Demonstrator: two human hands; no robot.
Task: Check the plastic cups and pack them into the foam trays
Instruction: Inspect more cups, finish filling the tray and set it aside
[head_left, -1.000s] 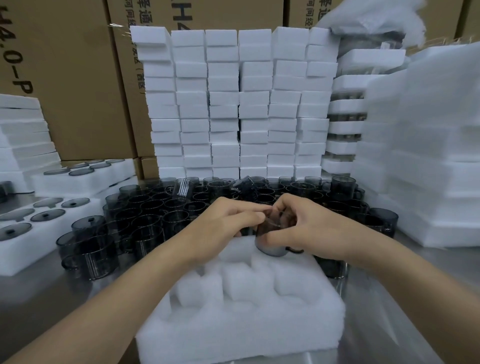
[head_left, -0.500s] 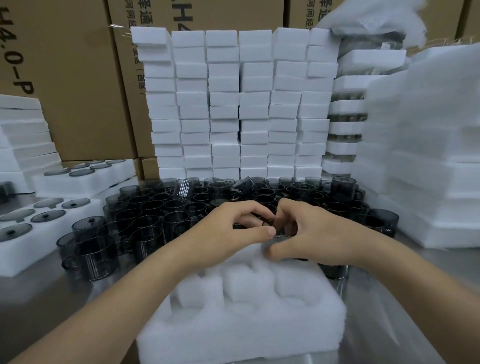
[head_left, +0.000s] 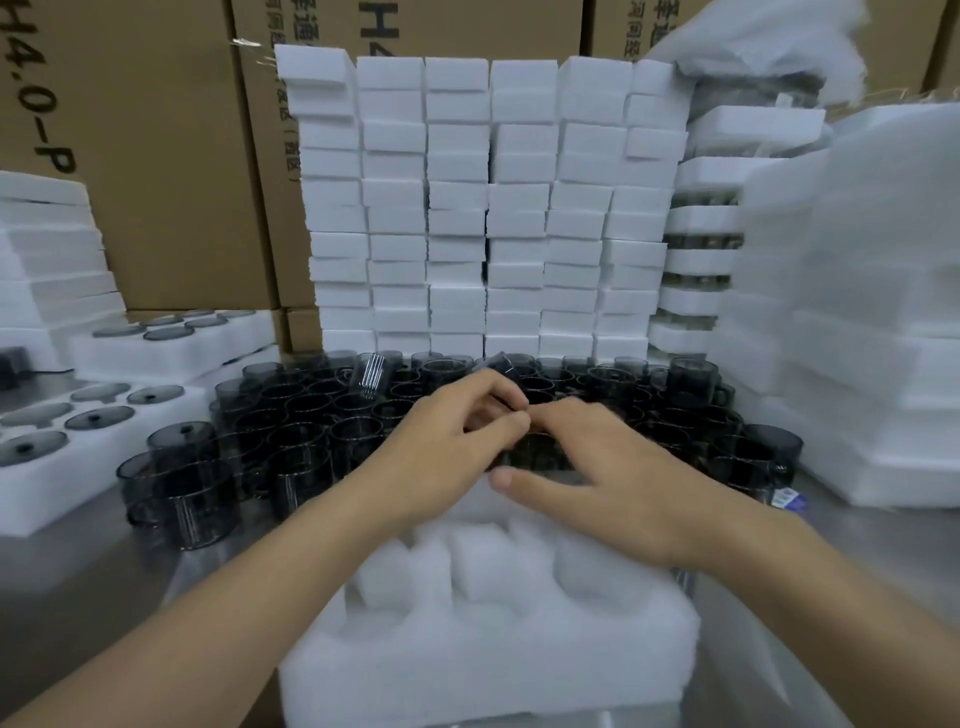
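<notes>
Lower now than a second ago, the smoky plastic cup (head_left: 535, 452) sits at the far edge of the foam tray (head_left: 488, 639), and both hands have followed it down. The left hand (head_left: 441, 452) and right hand (head_left: 602, 478) are closed around the cup, pressing it into a far pocket. Seating appears nearly finished. Next comes letting go and reaching to the loose cups (head_left: 311, 415) on the bench (head_left: 78, 566).
</notes>
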